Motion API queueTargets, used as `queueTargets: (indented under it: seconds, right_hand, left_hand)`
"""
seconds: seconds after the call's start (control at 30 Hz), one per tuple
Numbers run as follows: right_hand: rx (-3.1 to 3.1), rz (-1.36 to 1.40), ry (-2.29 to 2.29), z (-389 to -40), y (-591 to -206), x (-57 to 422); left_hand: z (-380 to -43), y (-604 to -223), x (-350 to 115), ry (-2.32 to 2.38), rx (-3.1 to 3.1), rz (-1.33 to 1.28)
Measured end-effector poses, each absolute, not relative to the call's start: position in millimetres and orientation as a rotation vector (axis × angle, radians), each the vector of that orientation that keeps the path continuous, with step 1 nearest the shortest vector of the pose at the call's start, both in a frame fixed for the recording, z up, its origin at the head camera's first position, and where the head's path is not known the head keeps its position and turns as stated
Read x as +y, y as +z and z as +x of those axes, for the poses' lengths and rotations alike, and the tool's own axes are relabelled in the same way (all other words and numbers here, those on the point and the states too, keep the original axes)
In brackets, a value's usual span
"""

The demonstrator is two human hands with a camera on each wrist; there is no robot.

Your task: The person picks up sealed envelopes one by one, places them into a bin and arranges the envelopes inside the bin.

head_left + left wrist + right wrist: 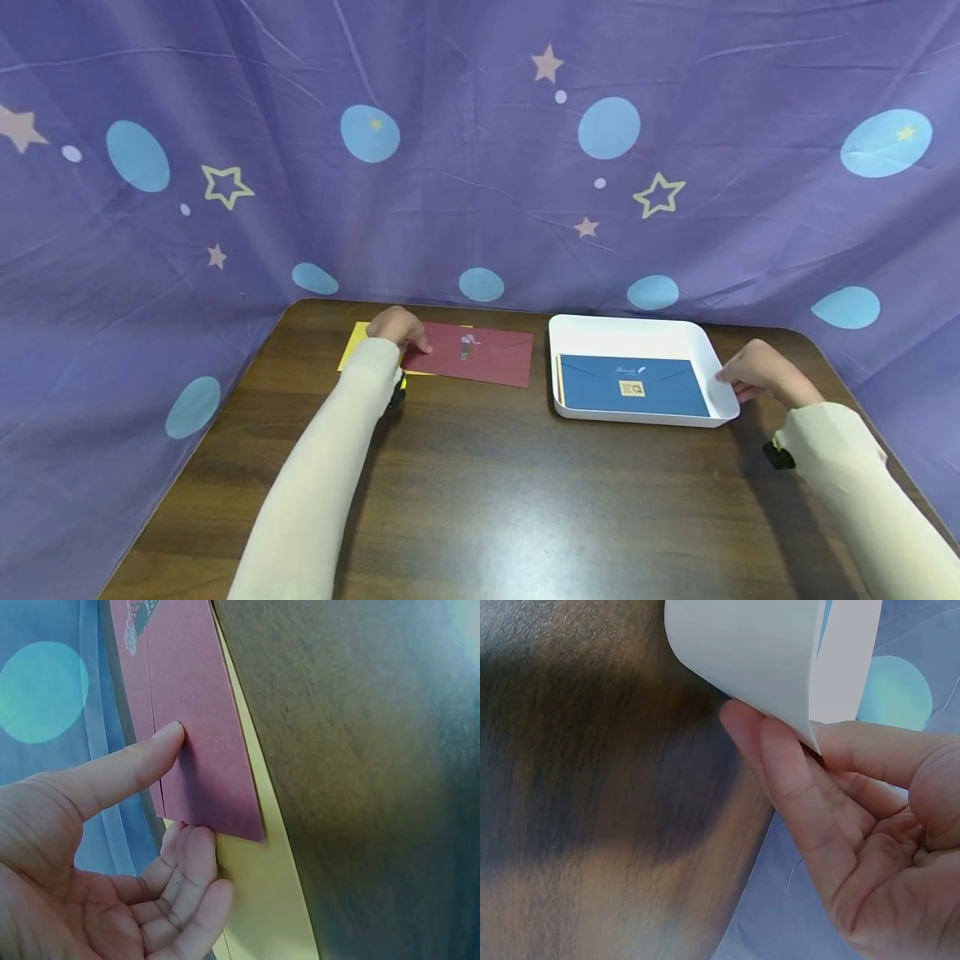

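My left hand (397, 325) pinched the maroon envelope (498, 358) by its end over the yellow envelope (354, 343) while my right hand (767, 372) gripped the white tray (626, 337); light pressure seemed wisest, lest both drag.

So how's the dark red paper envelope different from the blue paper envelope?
The dark red paper envelope overlaps the yellow paper envelope; the blue paper envelope lies in the shallow white tray. The left hand holds the red one; no hand touches the blue one. The blue one has a tan square; the red one doesn't. Both are flat rectangles.
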State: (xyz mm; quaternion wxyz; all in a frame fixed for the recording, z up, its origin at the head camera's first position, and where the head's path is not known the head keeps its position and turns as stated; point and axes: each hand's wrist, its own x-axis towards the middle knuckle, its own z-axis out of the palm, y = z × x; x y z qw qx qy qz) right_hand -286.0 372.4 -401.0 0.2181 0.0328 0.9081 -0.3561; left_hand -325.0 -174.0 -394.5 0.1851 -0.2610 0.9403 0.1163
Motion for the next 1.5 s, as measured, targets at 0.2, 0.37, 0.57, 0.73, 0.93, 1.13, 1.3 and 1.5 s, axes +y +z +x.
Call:
queueTargets:
  seconds: [0.2,0.37,0.57,0.73,0.93,1.13,1.3,1.5]
  right_hand:
    - [2.513,0.092,-0.985,-286.5,-400.0,372.6]
    - [2.508,0.086,-0.992,-285.9,-399.3,372.5]
    - [2.512,0.095,-0.99,-285.9,-400.1,371.6]
    - [2.506,0.116,-0.982,-286.7,-398.7,371.0]
    - [2.516,0.128,-0.961,-287.8,-396.2,371.4]
    - [2.505,0.138,-0.964,-288.7,-398.5,372.0]
    - [2.504,0.131,-0.961,-289.6,-399.0,372.9]
    - [2.503,0.131,-0.964,-290.3,-398.2,373.0]
  left_hand:
    - [-318.2,-395.5,-175.8,0.376,2.699,-0.712]
    - [-318.1,-398.7,-176.5,0.386,2.717,-0.737]
    - [-319.2,-400.4,-177.8,0.397,2.706,-0.752]
    - [-317.5,-398.6,-177.1,0.394,2.682,-0.772]
    - [-317.8,-397.3,-173.9,0.376,2.678,-0.796]
    - [-317.4,-399.3,-174.6,0.398,2.683,-0.781]
    - [-316.0,-399.5,-175.7,0.419,2.69,-0.766]
    - [-314.9,-399.2,-175.7,0.44,2.694,-0.765]
